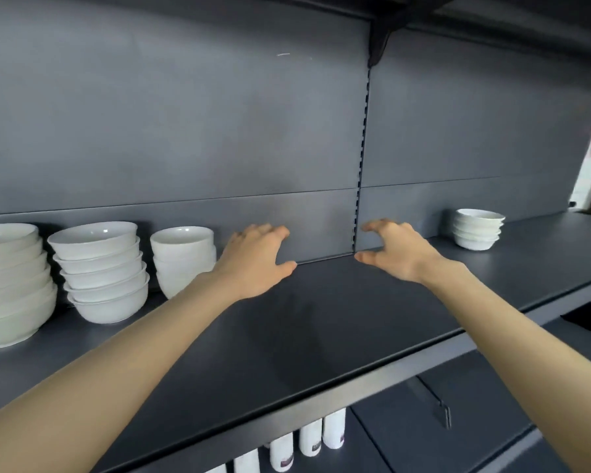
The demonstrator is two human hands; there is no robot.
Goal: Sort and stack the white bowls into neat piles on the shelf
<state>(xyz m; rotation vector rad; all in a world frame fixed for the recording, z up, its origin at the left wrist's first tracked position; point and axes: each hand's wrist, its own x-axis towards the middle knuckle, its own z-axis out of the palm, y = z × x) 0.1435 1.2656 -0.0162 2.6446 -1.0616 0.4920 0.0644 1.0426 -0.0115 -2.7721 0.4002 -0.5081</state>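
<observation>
Left hand (256, 257) and right hand (394, 250) — both open, empty — hover over bare shelf (287, 336) centre. Three stacks (99, 271) stand at 9 o'clock, a small stack (476, 228) at 2 o'clock — grouped by size.

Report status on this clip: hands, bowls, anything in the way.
Left hand and right hand open, empty, over the bare mid-shelf. Three bowl stacks at left, one small stack far right. Nothing in the way.

White bottles (309, 438) below, upright.
</observation>
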